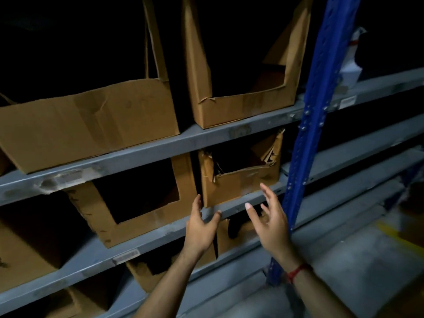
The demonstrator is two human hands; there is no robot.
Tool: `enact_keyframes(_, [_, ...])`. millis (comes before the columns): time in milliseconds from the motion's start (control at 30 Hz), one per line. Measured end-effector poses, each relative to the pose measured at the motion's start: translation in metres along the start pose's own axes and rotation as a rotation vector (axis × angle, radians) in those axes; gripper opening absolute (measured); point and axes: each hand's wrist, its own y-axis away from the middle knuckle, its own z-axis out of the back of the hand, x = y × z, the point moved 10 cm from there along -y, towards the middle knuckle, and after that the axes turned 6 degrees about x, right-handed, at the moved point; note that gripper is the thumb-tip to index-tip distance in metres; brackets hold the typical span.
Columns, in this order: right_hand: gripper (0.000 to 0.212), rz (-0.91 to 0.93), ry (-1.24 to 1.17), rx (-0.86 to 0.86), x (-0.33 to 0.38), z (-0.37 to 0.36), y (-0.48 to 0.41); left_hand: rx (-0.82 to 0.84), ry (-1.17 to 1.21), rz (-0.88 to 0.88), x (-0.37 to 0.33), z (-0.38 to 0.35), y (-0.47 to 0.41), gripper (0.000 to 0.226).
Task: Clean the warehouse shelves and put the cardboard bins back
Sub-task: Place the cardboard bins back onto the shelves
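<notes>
Left hand (pixel 202 228), right hand (pixel 270 223), one torn bin (pixel 241 183)

Cardboard bins (pixel 87 125): two on the upper shelf (pixel 160 145), three on the middle shelf (pixel 160 237), at least three lower down. Blue upright (pixel 321 88): one. Hands: two, left hand (pixel 200 228) and right hand (pixel 270 221). Red wristband (pixel 298 271): one.

a dim warehouse aisle, its recesses lost in darkness; a perforated blue steel upright (pixel 321 111) rises over a grey concrete floor (pixel 367 260) marked with a yellow stripe (pixel 390 230).
</notes>
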Motion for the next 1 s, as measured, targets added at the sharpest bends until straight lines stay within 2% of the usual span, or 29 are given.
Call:
enact_keyframes(133, [0.072, -0.079, 0.033, 0.015, -0.027, 0.013, -0.022, -0.082, 0.096, 0.037, 0.005, -0.011, -0.04, 0.086])
enact_keyframes(233, [0.074, -0.15, 0.041, 0.025, -0.051, 0.025, -0.045, -0.152, 0.13, 0.059, 0.009, -0.02, -0.064, 0.083])
enact_keyframes(400, [0.087, -0.265, 0.028, 0.055, -0.082, 0.031, -0.09, -0.218, 0.274, 0.111, 0.018, -0.034, -0.089, 0.091])
enact_keyframes(533, [0.091, -0.316, -0.058, 0.027, -0.09, 0.024, -0.114, -0.22, 0.375, 0.153, 0.03, -0.035, -0.098, 0.12])
enact_keyframes(567, [0.092, -0.335, -0.072, 0.023, -0.092, 0.022, -0.117, -0.23, 0.397, 0.158, 0.031, -0.034, -0.1, 0.121])
enact_keyframes(667, [0.094, -0.366, -0.129, -0.023, -0.096, 0.02, -0.123, -0.267, 0.443, 0.167, 0.032, -0.031, -0.102, 0.091])
enact_keyframes(700, [0.093, -0.376, -0.146, -0.044, -0.098, 0.021, -0.125, -0.27, 0.459, 0.167, 0.032, -0.031, -0.103, 0.088])
enact_keyframes(800, [0.097, -0.434, -0.204, -0.081, -0.114, 0.028, -0.137, -0.3, 0.486, 0.174, 0.028, -0.032, -0.103, 0.087])
enact_keyframes(967, [0.12, -0.53, -0.259, 0.034, -0.139, 0.034, -0.164, -0.333, 0.54, 0.179, 0.022, -0.032, -0.103, 0.084])
enact_keyframes(1000, [0.119, -0.539, -0.258, 0.061, -0.144, 0.035, -0.17, -0.338, 0.551, 0.188, 0.019, -0.033, -0.102, 0.082])
